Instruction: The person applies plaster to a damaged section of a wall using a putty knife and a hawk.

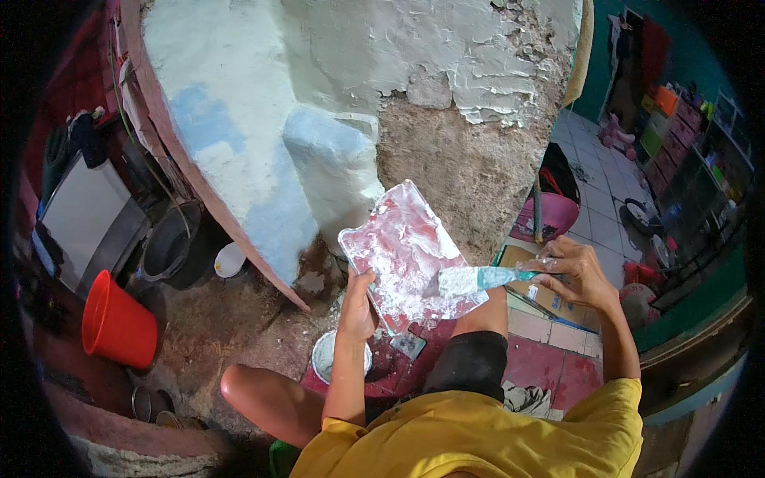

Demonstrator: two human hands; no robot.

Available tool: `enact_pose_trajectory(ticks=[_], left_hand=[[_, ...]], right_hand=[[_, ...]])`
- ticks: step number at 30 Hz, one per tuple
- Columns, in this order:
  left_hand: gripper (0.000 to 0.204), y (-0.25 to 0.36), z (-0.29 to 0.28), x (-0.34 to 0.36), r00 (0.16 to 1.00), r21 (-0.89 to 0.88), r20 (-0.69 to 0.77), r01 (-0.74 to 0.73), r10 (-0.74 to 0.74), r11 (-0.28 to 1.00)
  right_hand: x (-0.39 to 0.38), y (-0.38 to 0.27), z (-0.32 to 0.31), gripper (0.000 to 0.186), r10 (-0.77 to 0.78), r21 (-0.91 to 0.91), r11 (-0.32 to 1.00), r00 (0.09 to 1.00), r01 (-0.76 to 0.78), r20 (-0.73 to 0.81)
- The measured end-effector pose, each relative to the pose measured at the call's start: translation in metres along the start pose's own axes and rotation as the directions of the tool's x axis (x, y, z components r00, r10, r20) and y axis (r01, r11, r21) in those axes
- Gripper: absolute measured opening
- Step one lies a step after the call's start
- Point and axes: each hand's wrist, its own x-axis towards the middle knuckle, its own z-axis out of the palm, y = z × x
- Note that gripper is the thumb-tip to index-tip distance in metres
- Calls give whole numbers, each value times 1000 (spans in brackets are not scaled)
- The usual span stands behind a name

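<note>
My left hand (358,307) grips a flat reddish board (389,225) by its near left edge. White plaster paste (410,267) is smeared across the board's top. In my right hand (570,272) is a putty knife (498,277) with a green handle, held from the right side. Its blade is coated in white and lies over the right part of the board, at the paste. Ahead stands a wall (462,155), partly covered in rough whitish plaster, with a bare brown patch low down. Fingers of my left hand under the board are hidden.
Below the board stands a white bucket (341,358) with whitish stuff inside. On the left are a red bucket (119,320), a black tub (171,239) and a white lid (229,260). A pink basin (546,217) and cardboard (558,299) lie to the right.
</note>
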Motion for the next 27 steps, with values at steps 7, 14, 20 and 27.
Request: enact_pose_trajectory(ticks=[7,14,20,27], left_hand=[[61,5,4,-15,974,17,-66,-218,218,976],[64,-7,18,-44,921,43,-96,-374,377,926],[52,-16,1,-44,895,490,92,-422,436,763],[58,-17,26,-18,919,287,82,-392,385,874]], right_hand=[[-7,-19,2,37,25,-248,966,985,-68,-171],[-15,-28,61,40,120,-118,977,919,-176,-376],[8,-26,102,38,172,91,985,849,-145,-500],[37,-17,96,30,272,325,945,659,-44,-701]])
